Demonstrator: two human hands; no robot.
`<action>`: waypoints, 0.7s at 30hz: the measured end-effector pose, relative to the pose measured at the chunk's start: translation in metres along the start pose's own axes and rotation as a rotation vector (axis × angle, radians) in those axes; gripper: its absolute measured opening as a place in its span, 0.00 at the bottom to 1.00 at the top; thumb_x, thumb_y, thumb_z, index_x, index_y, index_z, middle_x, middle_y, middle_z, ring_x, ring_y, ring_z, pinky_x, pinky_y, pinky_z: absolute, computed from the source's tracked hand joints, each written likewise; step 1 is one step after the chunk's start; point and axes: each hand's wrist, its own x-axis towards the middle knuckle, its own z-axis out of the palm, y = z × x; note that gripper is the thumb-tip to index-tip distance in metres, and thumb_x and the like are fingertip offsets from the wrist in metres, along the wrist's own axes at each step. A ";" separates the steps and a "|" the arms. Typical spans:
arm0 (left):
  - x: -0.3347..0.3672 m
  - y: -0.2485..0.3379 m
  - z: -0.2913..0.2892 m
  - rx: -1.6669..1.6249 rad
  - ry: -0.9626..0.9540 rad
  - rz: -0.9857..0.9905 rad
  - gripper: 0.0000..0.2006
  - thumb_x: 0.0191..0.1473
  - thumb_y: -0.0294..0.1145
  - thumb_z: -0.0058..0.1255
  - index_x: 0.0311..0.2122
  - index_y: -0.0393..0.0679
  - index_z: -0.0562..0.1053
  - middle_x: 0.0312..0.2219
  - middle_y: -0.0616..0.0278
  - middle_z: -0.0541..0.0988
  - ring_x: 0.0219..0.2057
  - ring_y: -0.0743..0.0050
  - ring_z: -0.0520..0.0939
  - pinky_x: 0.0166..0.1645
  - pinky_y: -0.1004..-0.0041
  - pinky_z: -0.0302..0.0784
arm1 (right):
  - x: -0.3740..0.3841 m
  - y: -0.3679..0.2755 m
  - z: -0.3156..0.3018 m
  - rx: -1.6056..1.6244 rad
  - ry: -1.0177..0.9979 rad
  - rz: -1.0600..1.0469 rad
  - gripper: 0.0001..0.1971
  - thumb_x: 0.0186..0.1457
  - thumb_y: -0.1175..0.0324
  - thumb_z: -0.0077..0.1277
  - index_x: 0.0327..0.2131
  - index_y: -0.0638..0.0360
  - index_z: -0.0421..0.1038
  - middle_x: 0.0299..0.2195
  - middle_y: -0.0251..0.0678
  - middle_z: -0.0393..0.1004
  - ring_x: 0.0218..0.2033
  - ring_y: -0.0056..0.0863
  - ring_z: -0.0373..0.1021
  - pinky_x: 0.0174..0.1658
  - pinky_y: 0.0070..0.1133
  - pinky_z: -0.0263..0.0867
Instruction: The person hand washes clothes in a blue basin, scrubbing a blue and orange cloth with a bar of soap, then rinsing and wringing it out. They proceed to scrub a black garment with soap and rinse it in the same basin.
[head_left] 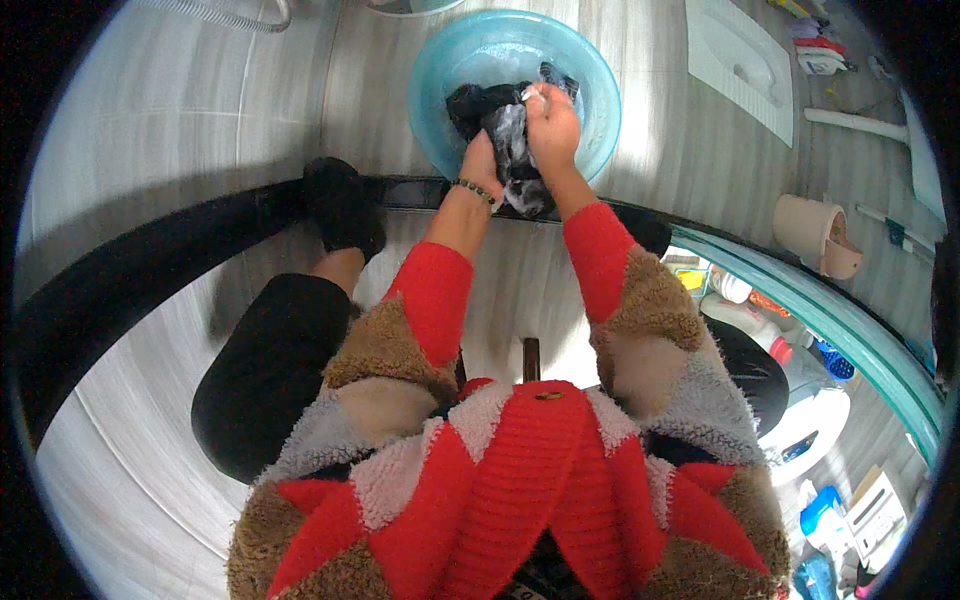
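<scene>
A light-blue round basin [430, 75] stands on the floor ahead of me, with whitish, sudsy water in it. Wet black cloth [512, 135], streaked with white foam, lies bunched in it and hangs over the near rim. My left hand [483, 165] grips the cloth from its left side, its fingers mostly hidden beneath; a beaded bracelet circles that wrist. On the other side my right hand [553, 125] is closed on the cloth, with a bit of white, foam or something else, at its fingertips. What kind of garment the cloth is, I cannot tell.
A dark raised sill [405, 192] runs across the floor just before the basin. At the right are a glass panel [840, 325], a beige bucket-like container [815, 235] and a white squat toilet [740, 65]. Several bottles stand behind the glass. A grey hose [235, 18] lies at the upper left.
</scene>
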 end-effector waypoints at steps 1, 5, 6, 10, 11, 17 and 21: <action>-0.002 0.005 0.000 -0.028 -0.052 -0.050 0.18 0.55 0.50 0.42 0.37 0.47 0.74 0.35 0.65 0.79 0.35 0.68 0.79 0.42 0.66 0.74 | -0.006 -0.004 -0.003 0.035 -0.047 0.022 0.13 0.55 0.61 0.44 0.38 0.58 0.70 0.36 0.44 0.71 0.36 0.44 0.68 0.40 0.33 0.64; -0.005 0.021 -0.004 -0.147 -0.164 -0.082 0.17 0.53 0.50 0.47 0.35 0.46 0.75 0.31 0.62 0.80 0.32 0.66 0.79 0.40 0.66 0.75 | -0.065 -0.023 -0.005 0.098 0.043 -0.238 0.14 0.55 0.64 0.42 0.42 0.62 0.65 0.38 0.46 0.68 0.41 0.45 0.65 0.44 0.35 0.60; -0.007 0.023 -0.003 -0.160 -0.164 -0.094 0.17 0.53 0.49 0.47 0.34 0.46 0.75 0.31 0.62 0.80 0.32 0.66 0.79 0.40 0.67 0.75 | -0.069 -0.023 -0.003 0.056 0.133 -0.343 0.13 0.55 0.65 0.42 0.40 0.62 0.66 0.37 0.46 0.68 0.40 0.45 0.65 0.44 0.35 0.59; -0.020 0.019 0.020 -0.006 -0.154 -0.048 0.15 0.54 0.45 0.48 0.36 0.44 0.74 0.31 0.63 0.79 0.32 0.70 0.79 0.39 0.71 0.75 | -0.026 -0.001 0.002 0.183 0.156 -0.122 0.10 0.58 0.67 0.40 0.35 0.62 0.69 0.32 0.38 0.71 0.34 0.33 0.68 0.40 0.25 0.63; -0.024 0.019 0.028 0.031 -0.197 -0.085 0.15 0.54 0.45 0.48 0.37 0.43 0.74 0.31 0.64 0.79 0.32 0.71 0.79 0.39 0.71 0.75 | -0.007 0.007 -0.001 0.261 0.026 -0.008 0.11 0.59 0.66 0.40 0.36 0.63 0.69 0.33 0.36 0.72 0.34 0.29 0.68 0.40 0.23 0.63; -0.044 0.037 0.060 -0.113 -0.523 -0.107 0.19 0.56 0.47 0.44 0.44 0.43 0.70 0.41 0.57 0.76 0.41 0.62 0.77 0.46 0.62 0.73 | 0.031 0.002 -0.031 0.685 -0.387 0.266 0.16 0.58 0.60 0.45 0.41 0.62 0.72 0.38 0.32 0.73 0.38 0.22 0.67 0.44 0.21 0.63; -0.051 0.050 0.056 -0.129 -0.672 -0.088 0.23 0.57 0.52 0.39 0.43 0.41 0.71 0.39 0.55 0.77 0.39 0.60 0.78 0.44 0.63 0.74 | 0.009 -0.014 -0.046 0.844 -0.507 0.451 0.11 0.56 0.69 0.46 0.40 0.62 0.72 0.34 0.29 0.73 0.35 0.19 0.67 0.41 0.17 0.62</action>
